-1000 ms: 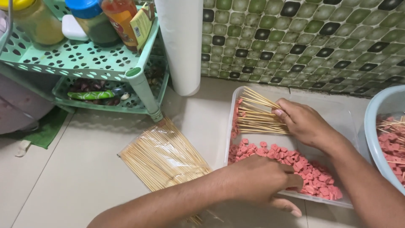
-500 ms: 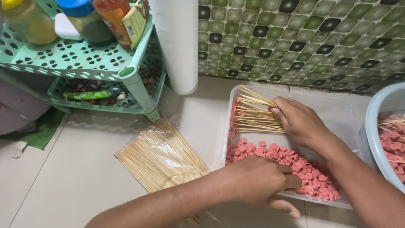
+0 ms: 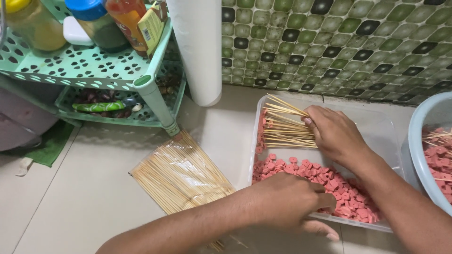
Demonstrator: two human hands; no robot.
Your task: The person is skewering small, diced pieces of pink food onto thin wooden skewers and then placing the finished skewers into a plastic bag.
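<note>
Wall [image 3: 339,42]: small square mosaic tiles, green, dark and pale mixed, glossy. Floor [image 3: 70,207]: large beige tiles, thin grout lines. Rack [image 3: 89,70]: mint-green perforated plastic, 2 tiers visible, left side; jars and bottles on top tier, veg on lower. White cylinder [image 3: 197,51] upright beside rack, at wall. Green cloth [image 3: 49,146] on floor, far left. Light: even, soft.

At the upper right of the frame the wall tiles [image 3: 339,42] showed a mosaic of rounded squares in pale green, dark green and near black. The tiered rack [image 3: 84,70] at upper left was mint green with a punched lattice. Pink meat pieces [image 3: 325,181] lay in the clear tray [image 3: 386,136]. The bamboo skewers [image 3: 181,176] were pale tan, the basin [image 3: 423,141] light blue, the floor [image 3: 70,202] beige.
</note>
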